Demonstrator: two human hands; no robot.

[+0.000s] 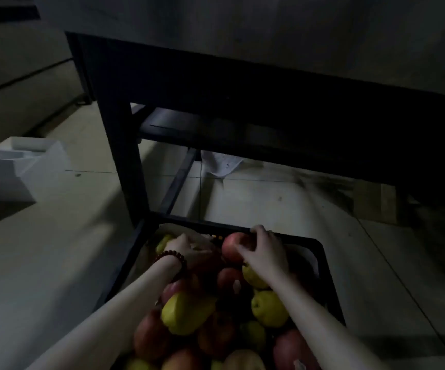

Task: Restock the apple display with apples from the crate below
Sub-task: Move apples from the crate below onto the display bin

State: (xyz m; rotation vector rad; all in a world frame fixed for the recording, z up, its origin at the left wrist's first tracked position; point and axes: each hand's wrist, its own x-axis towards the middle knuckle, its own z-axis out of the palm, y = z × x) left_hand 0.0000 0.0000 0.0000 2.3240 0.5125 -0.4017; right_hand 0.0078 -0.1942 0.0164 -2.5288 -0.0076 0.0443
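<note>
A black crate [322, 252] on the floor holds several red apples and yellow-green fruit [186, 313]. At the crate's far end my right hand [265, 252] grips a red apple [233, 247]. My left hand [186, 247], with a bead bracelet on its wrist, reaches down among the fruit at the far left of the crate; its fingers are hidden, so what it holds is unclear. The display's top is out of sight above; only its dark underside [242, 84] shows.
A black metal stand leg [128, 166] rises right by the crate's far left corner, with a low shelf [216, 132] behind it. White foam boxes [16, 166] sit on the tiled floor to the left. Crumpled paper [221, 164] lies under the stand.
</note>
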